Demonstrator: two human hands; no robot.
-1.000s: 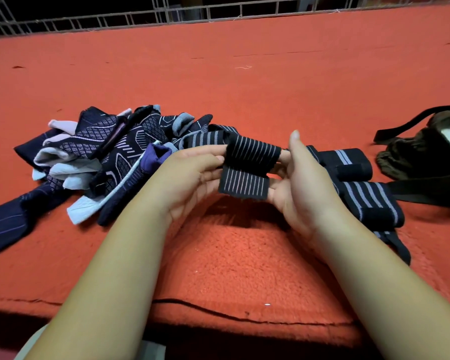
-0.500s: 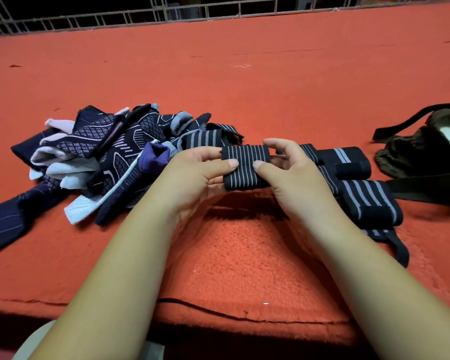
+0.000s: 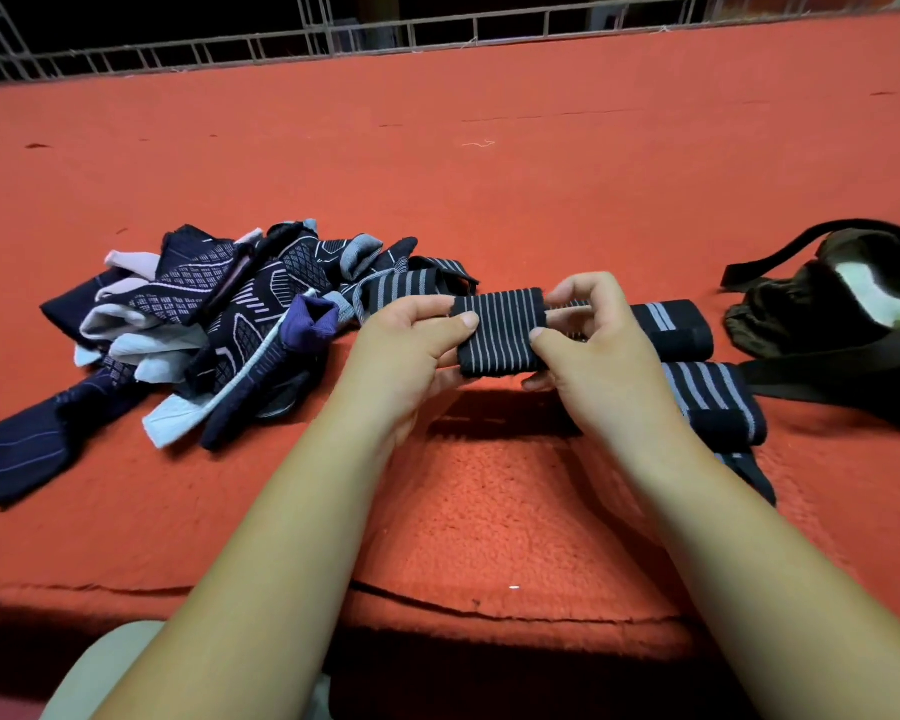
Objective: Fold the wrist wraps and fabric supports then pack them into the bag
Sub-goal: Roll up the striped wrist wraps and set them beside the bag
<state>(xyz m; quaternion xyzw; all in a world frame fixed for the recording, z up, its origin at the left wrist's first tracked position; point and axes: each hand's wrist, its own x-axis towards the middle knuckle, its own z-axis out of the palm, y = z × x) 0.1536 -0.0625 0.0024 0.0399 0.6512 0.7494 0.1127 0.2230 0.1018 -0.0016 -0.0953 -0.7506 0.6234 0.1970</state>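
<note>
Red fleece worktop [image 3: 489,200], wire railing [image 3: 437,33] behind. Folded striped wrist wrap [image 3: 500,332] at centre, pinched at its 9 o'clock edge by left hand [image 3: 401,350], at 3 o'clock by right hand [image 3: 598,356]. Folded wraps [image 3: 671,330] and bag [image 3: 811,314] toward 3 o'clock, unfolded pile [image 3: 219,324] toward 9.

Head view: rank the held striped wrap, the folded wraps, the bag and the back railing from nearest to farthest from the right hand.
1. striped wrap: pinched in the right hand itself.
2. folded wraps: lying just right of that hand.
3. bag: farther right, past the folded wraps.
4. railing: along the far back edge.
</note>
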